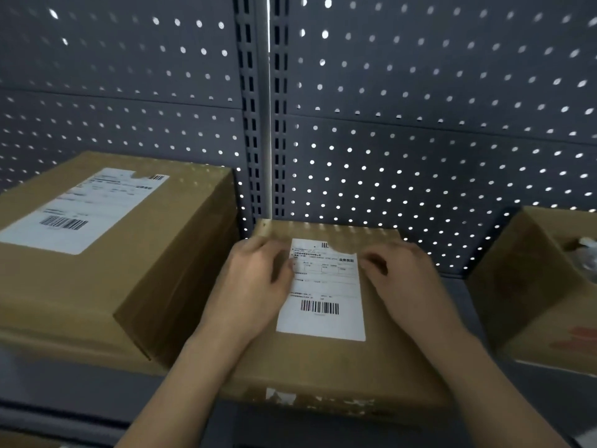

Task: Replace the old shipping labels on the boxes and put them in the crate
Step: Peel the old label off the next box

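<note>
A flat cardboard box (329, 367) lies on the shelf in front of me, with a white shipping label (323, 295) on its top; the label's upper edge has a torn notch. My left hand (255, 286) rests on the box top at the label's left edge, fingers curled down near its upper left corner. On the other side, my right hand (403, 279) lies with curled fingertips at the label's upper right corner. Whether either hand pinches the label is hidden by the fingers. No crate is in view.
A taller cardboard box (135, 253) with its own torn white label (80, 208) stands to the left. Another box (533, 292) with its top open sits at the right edge. A grey pegboard wall (420, 124) closes the back of the metal shelf (80, 392).
</note>
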Demonstrator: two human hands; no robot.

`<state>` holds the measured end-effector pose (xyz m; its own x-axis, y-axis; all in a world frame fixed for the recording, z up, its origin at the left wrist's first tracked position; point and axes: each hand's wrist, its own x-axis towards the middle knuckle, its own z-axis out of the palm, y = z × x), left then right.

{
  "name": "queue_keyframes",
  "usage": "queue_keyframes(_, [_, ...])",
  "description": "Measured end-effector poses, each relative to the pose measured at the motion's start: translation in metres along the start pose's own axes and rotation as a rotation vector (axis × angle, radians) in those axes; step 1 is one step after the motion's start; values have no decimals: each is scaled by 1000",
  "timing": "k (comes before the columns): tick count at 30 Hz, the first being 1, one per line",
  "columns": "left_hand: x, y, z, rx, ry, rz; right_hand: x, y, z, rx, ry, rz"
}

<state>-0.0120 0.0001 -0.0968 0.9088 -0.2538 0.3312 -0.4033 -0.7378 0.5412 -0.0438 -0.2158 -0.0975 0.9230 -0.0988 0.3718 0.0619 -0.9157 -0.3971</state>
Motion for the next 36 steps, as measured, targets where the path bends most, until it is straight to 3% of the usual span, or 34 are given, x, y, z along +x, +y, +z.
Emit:
queue_keyframes(7, [10, -11, 1, 10, -162, 15, 18, -1, 8, -95, -51, -36])
queue_keyframes(11, [9, -16, 6, -7, -162, 10, 15, -5, 14, -227, 9, -93])
queue_keyframes(14, [9, -18, 8, 2, -146, 16, 15, -5, 19, -260, -38, -90])
queue_keyframes(28, [10, -19, 9, -45, -128, -11, 14, -10, 15, -105, -48, 3])
queue_keyframes(36, [8, -16, 7, -5, -151, -26, 15, -13, 15, -198, -96, -18])
